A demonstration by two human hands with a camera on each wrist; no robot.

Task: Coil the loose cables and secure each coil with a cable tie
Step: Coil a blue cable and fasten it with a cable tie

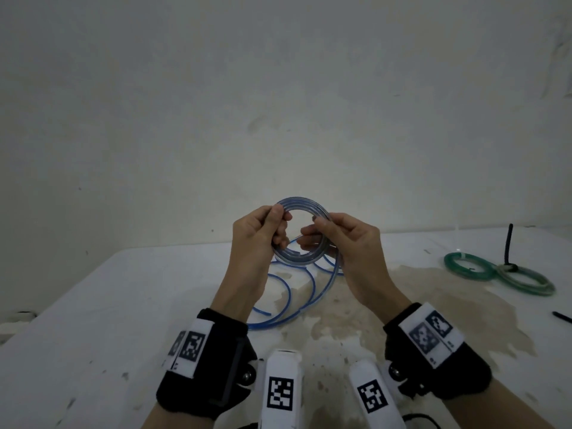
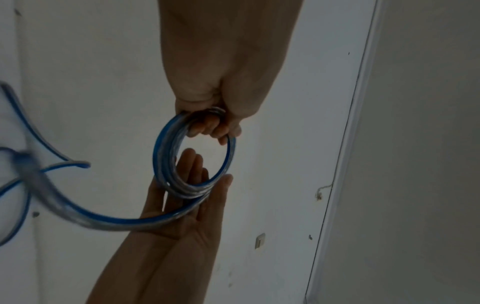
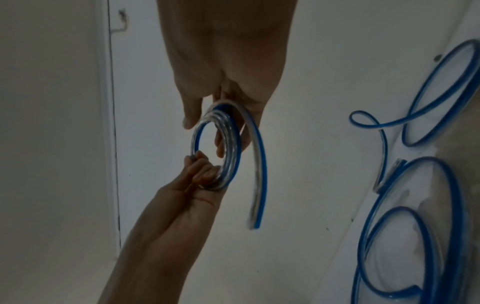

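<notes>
A clear cable with a blue stripe is wound into a small coil (image 1: pixel 301 205) and held up above the white table (image 1: pixel 123 305). My left hand (image 1: pixel 280 227) grips the coil's left side, fingers curled through the ring (image 2: pixel 207 125). My right hand (image 1: pixel 317 233) pinches the right side, thumb in front and fingers behind (image 3: pixel 226 144). From the coil (image 3: pixel 226 156) a free strand (image 3: pixel 259 164) curves down. The uncoiled remainder (image 1: pixel 288 292) lies in loose loops on the table under my hands.
At the right of the table lie a green coil (image 1: pixel 469 266) and a paler coil (image 1: pixel 526 281), with a black cable tie (image 1: pixel 509 243) sticking up between them. Another black tie (image 1: pixel 561 317) is at the right edge. A brownish stain (image 1: pixel 340 320) marks the tabletop; a wall stands behind.
</notes>
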